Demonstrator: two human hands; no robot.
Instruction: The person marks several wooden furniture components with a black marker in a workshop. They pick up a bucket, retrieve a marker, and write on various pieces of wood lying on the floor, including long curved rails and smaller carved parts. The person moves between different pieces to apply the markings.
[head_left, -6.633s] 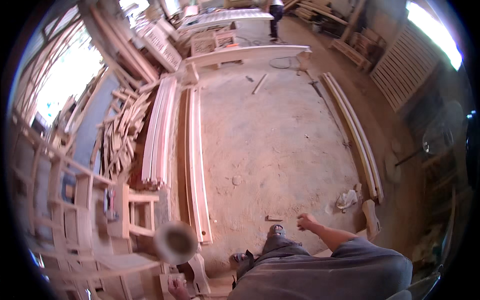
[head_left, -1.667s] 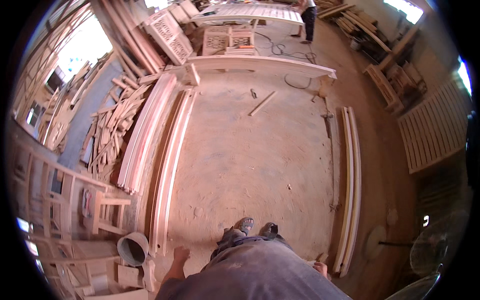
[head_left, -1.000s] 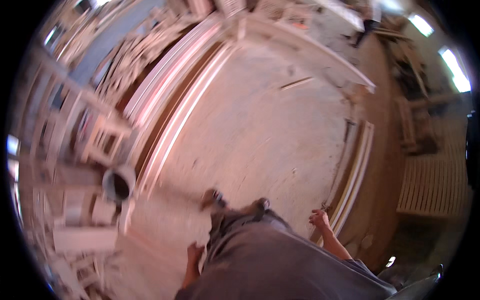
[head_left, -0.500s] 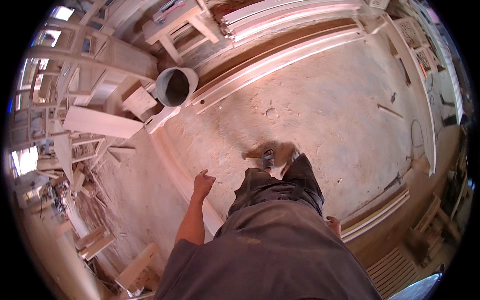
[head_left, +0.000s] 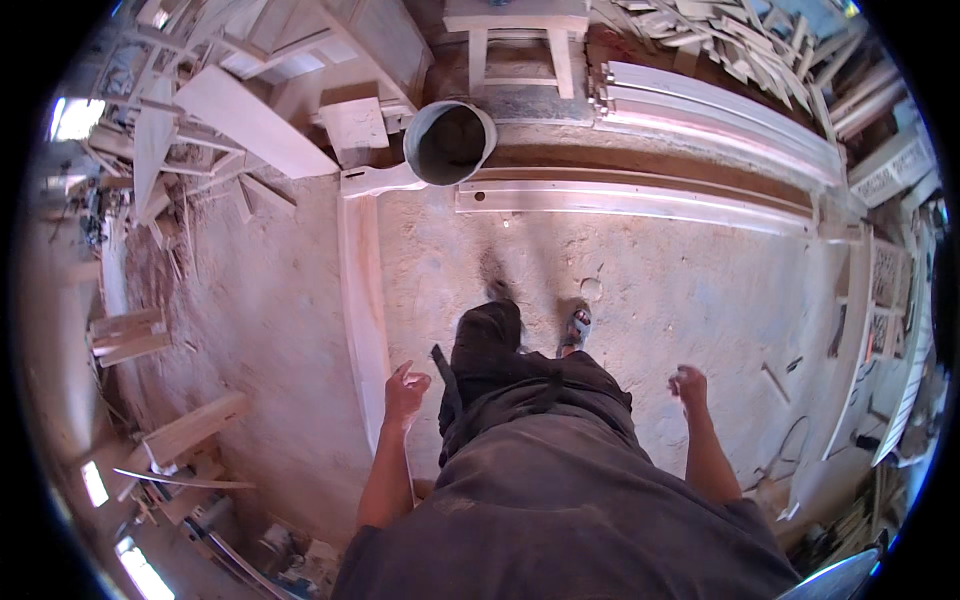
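My left hand [head_left: 405, 393] hangs at my side with loosely bent, parted fingers and nothing in it. Nearest to it is a long pale wooden plank [head_left: 361, 290] along the left side of the floor area where I stand. On the other side, my right hand [head_left: 688, 387] is raised a little over the bare floor, slightly blurred, its fingers loosely curled and empty. Ahead lies a long wooden rail [head_left: 640, 202] with a round hole near its left end. A grey bucket [head_left: 490, 135] stands at the far corner, beside a shaped wooden end piece [head_left: 383, 180].
Stacked pale boards [head_left: 720, 120] and a small wooden table [head_left: 515, 22] stand farther ahead. Wooden frames and panels [head_left: 255, 120] crowd the far left. Another long board [head_left: 850, 330] borders the right, with a cable [head_left: 795, 440] and small offcuts on the floor nearby.
My view has turned to the right and I have stepped forward, nearer the bucket and rail. My right hand has swung forward into fuller view. Both hands remain empty.
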